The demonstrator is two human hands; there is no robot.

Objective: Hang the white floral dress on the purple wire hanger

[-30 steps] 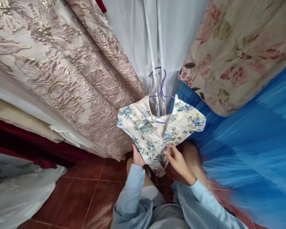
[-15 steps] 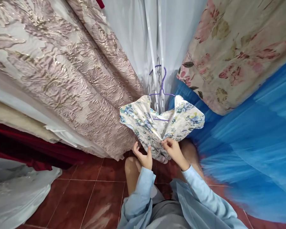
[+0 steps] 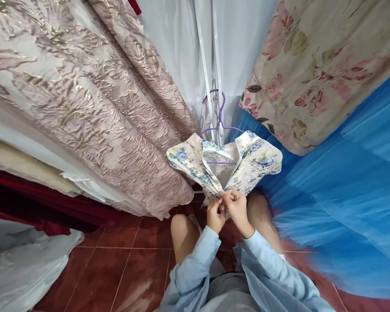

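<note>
"How are you gripping?"

"My right hand (image 3: 238, 209) has thumb and forefinger pinched together on the front of the flowered garment (image 3: 260, 156), low in its neck opening. My left hand (image 3: 216, 217) is just beside it, fingertips drawn narrow at the same spot, with a small gap inside the curl of the fingers. Exactly which bit of cloth lies between the tips I can't tell; my fingers hide it."

"Which one is nearer the opening?"

"Hardly any difference, both are at it. The right covers the lowest point of the V, and the left comes in from the left of that point."

"And which way does the garment lie from you?"

"Straight up the frame, near its centre. The line that counts is the front opening: it runs up the picture from my fingertips, widening, while the shoulders spread across it to left and right. What hangs lower is mostly hidden behind my knuckles."

"What's past it?"

"The purple hanger (image 3: 220, 124) inside its shoulders, hook overlapping the long white straps (image 3: 216, 47); what it hangs from I can't tell. Pink brocade (image 3: 100, 95) fills the upper left, rose-printed cloth (image 3: 312, 65) the upper right, blue tulle (image 3: 354, 195) the lower right."
</note>
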